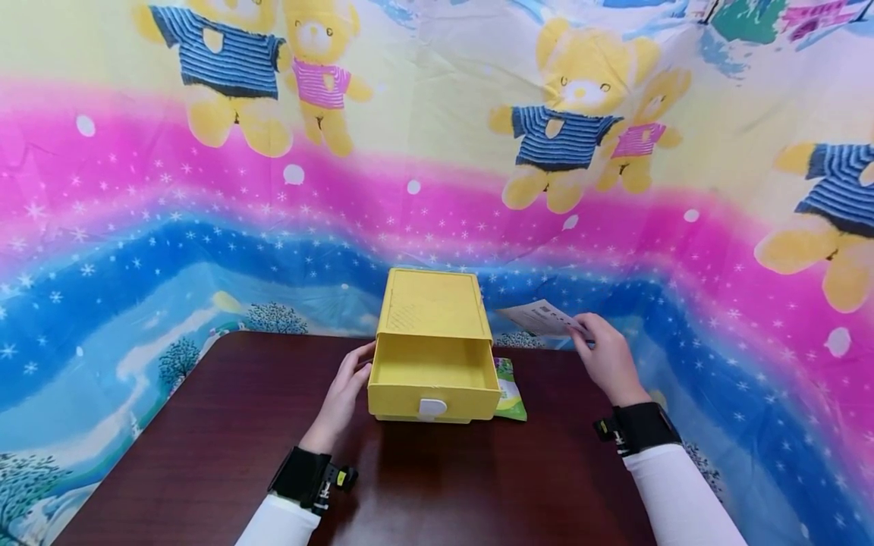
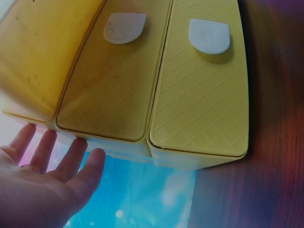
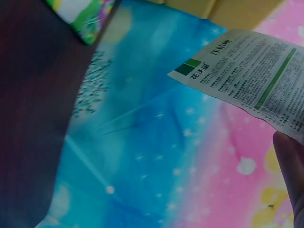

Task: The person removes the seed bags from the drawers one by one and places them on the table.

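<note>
We lose the green packet's left part behind the yellow box; the right wrist view's top edge crops it too. On the printed sheet, text is too small for us to read in the head view; the right wrist view cuts its right end and most of the right hand. Left wrist view crops the box and left hand. The drawer's front hides its near floor from us.
</note>
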A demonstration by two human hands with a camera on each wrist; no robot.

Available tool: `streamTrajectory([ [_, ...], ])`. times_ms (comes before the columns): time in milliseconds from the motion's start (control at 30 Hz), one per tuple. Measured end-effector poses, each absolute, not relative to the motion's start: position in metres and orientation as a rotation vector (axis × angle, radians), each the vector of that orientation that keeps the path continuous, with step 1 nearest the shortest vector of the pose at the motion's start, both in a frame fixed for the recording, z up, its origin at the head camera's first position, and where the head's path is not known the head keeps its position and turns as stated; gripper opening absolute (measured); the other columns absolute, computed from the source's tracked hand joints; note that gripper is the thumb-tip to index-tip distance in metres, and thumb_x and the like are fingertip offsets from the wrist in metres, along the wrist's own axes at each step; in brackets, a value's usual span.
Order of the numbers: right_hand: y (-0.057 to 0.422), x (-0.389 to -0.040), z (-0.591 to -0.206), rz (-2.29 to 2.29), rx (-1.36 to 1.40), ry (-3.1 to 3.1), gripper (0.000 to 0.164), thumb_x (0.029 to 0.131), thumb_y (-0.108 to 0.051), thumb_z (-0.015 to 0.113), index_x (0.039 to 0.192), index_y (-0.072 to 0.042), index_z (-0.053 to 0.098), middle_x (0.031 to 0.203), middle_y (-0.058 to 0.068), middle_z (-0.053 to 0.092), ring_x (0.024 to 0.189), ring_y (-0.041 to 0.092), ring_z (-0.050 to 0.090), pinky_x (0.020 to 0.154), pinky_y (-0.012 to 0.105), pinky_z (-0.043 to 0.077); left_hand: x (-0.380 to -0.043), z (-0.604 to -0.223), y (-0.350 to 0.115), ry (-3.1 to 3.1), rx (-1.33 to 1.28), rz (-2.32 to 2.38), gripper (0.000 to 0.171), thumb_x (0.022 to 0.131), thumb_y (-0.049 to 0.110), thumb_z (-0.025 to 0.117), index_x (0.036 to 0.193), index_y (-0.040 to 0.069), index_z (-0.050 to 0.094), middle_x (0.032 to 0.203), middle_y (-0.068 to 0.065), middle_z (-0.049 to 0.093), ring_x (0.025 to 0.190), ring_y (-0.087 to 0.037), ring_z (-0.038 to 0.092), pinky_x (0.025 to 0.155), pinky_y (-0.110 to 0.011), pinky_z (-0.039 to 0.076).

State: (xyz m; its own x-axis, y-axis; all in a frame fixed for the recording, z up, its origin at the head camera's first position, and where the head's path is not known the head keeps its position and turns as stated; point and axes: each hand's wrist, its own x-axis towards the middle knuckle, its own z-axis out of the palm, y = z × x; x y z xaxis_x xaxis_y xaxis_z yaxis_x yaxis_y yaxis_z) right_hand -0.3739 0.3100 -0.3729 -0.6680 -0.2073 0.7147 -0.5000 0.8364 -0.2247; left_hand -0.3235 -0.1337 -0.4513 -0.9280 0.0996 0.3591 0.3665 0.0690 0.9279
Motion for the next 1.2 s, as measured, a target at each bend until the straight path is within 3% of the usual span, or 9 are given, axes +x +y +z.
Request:
streamTrajectory([
  [233, 0.322, -0.380, -0.402, 0.475, 0.547, -2.406, 0.006, 0.101, -0.006, 0.063, 0.105, -0.011, 0.063, 0.098, 0.004, 0.062, 0.082, 0.017, 0.057, 0.068, 0.037, 0.043, -0.323, -0.451, -0.135, -2.132, -0.480, -1.971, 0.048, 0.110, 0.026, 0.040, 0.155, 0.008, 0.040, 0.158, -0.014, 0.035, 0.141, -0.036, 0.038, 0.112, -0.056, 0.031],
  [400, 0.326, -0.380, -0.420, 0.467, 0.553, -2.488, 0.004, 0.101, -0.007, 0.063, 0.099, -0.009, 0.060, 0.095, 0.003, 0.060, 0.082, 0.017, 0.057, 0.069, 0.037, 0.046, -0.323, -0.451, -0.135, -2.143, -0.480, -1.948, 0.048, 0.110, 0.026, 0.040, 0.155, 0.007, 0.040, 0.158, -0.015, 0.036, 0.139, -0.036, 0.039, 0.110, -0.054, 0.033],
  [633, 0.335, -0.383, -0.434, 0.435, 0.547, -2.579, 0.013, 0.097, -0.002, 0.067, 0.097, -0.013, 0.059, 0.093, 0.000, 0.058, 0.081, 0.016, 0.055, 0.069, 0.036, 0.045, -0.323, -0.452, -0.134, -2.133, -0.470, -1.931, 0.047, 0.110, 0.025, 0.040, 0.153, 0.006, 0.041, 0.156, -0.015, 0.038, 0.137, -0.034, 0.041, 0.109, -0.048, 0.036],
  [1033, 0.349, -0.386, -0.453, 0.421, 0.569, -2.697, 0.021, 0.094, 0.002, 0.069, 0.092, -0.015, 0.056, 0.092, 0.001, 0.058, 0.086, 0.019, 0.059, 0.074, 0.039, 0.050, -0.323, -0.452, -0.134, -2.142, -0.480, -1.944, 0.048, 0.110, 0.025, 0.039, 0.155, 0.008, 0.040, 0.158, -0.014, 0.036, 0.139, -0.035, 0.039, 0.112, -0.056, 0.031],
  [1200, 0.353, -0.386, -0.458, 0.421, 0.570, -2.751, 0.020, 0.093, 0.004, 0.069, 0.091, -0.012, 0.056, 0.091, 0.000, 0.055, 0.083, 0.018, 0.054, 0.072, 0.037, 0.047, -0.323, -0.453, -0.134, -2.150, -0.474, -1.956, 0.048, 0.111, 0.027, 0.039, 0.155, 0.009, 0.039, 0.158, -0.013, 0.035, 0.140, -0.035, 0.038, 0.112, -0.057, 0.031],
])
